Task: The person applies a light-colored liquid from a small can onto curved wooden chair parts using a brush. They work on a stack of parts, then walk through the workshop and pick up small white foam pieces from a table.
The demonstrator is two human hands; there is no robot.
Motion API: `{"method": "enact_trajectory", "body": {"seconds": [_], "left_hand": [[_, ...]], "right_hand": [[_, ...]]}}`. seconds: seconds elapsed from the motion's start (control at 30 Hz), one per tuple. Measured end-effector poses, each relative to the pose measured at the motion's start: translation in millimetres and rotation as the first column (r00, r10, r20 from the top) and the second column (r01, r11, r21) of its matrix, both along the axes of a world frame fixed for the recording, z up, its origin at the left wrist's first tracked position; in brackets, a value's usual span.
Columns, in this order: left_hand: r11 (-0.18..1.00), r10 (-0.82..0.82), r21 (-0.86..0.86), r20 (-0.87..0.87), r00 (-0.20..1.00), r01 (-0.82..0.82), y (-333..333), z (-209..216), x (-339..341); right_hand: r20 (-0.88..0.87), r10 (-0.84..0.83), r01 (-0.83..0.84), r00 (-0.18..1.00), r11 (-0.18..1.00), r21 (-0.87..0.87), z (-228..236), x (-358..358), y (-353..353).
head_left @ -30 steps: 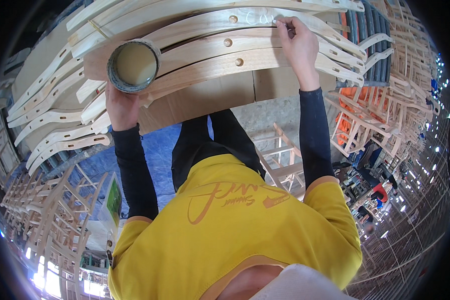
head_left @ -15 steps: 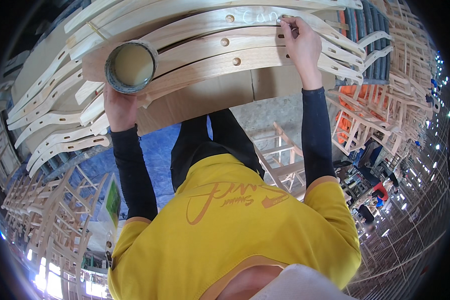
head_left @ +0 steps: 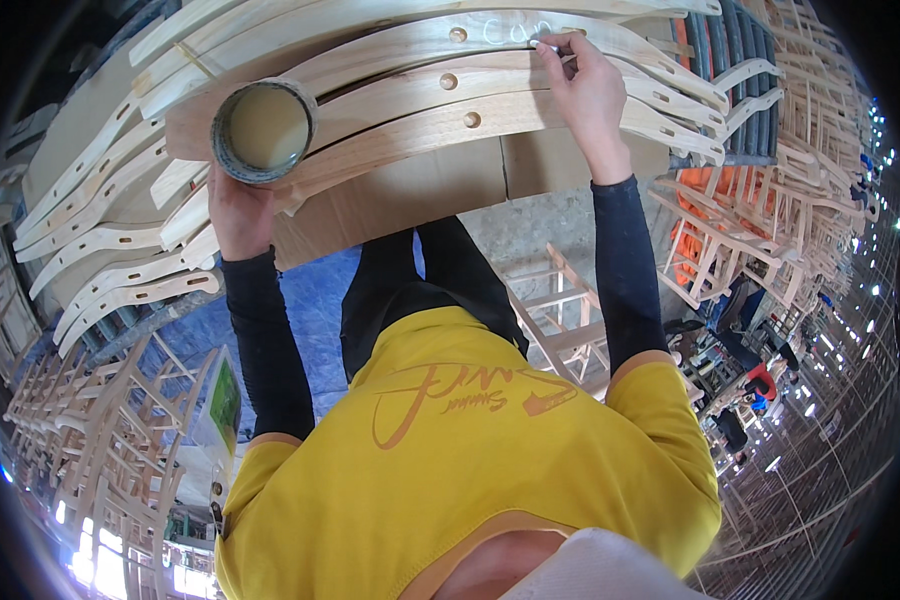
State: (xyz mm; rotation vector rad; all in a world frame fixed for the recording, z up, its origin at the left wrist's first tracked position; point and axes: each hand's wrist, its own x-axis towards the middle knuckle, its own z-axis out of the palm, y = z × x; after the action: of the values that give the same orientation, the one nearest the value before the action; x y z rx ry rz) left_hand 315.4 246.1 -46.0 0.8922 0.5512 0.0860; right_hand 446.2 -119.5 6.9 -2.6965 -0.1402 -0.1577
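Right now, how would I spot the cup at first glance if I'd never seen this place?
Find the yellow shirt filling the lower middle, then follow the dark left sleeve up to the left hand. That hand holds the cup, seen against the pale wooden pieces. Its round shape and creamy contents set it apart from those long, curved pieces.

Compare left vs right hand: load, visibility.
The left hand holds a cup of pale liquid; the right hand pinches a small white piece at a curved wooden slat. The right hand's fingers show; the cup mostly hides the left hand's. Both hands are bare, with dark sleeves.
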Motion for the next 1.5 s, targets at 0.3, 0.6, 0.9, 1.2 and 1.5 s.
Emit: {"method": "enact_trajectory", "body": {"seconds": [0.3, 0.6, 0.9, 1.2, 1.5], "left_hand": [[0.987, -0.003, -0.161, 0.038, 0.999, 0.009, 6.0, -4.2, -0.3], [0.982, -0.045, -0.176, 0.111, 0.993, 0.065, 10.8, -12.1, -3.0], [0.982, -0.002, -0.188, 0.085, 0.996, 0.018, 4.3, -5.5, 0.3], [0.994, -0.039, -0.096, 0.149, 0.988, 0.054, 2.1, -5.5, -0.5], [0.959, 0.007, -0.281, 0.167, 0.986, 0.04, 1.3, -3.0, 2.2]], "right_hand": [[0.051, -0.003, 0.005, 0.999, 0.999, -0.05, -3.7, 1.7, 0.8], [0.091, 0.032, -0.023, 0.995, 0.995, -0.099, -3.5, 0.0, -0.4], [0.027, 0.143, -0.145, 0.989, 0.986, 0.081, 12.4, -7.7, 54.3], [0.093, 0.262, -0.266, 0.96, 0.964, 0.027, -5.9, -4.2, 96.4], [0.068, 0.255, -0.261, 0.964, 0.961, 0.095, -5.4, -7.9, 98.4]]}}
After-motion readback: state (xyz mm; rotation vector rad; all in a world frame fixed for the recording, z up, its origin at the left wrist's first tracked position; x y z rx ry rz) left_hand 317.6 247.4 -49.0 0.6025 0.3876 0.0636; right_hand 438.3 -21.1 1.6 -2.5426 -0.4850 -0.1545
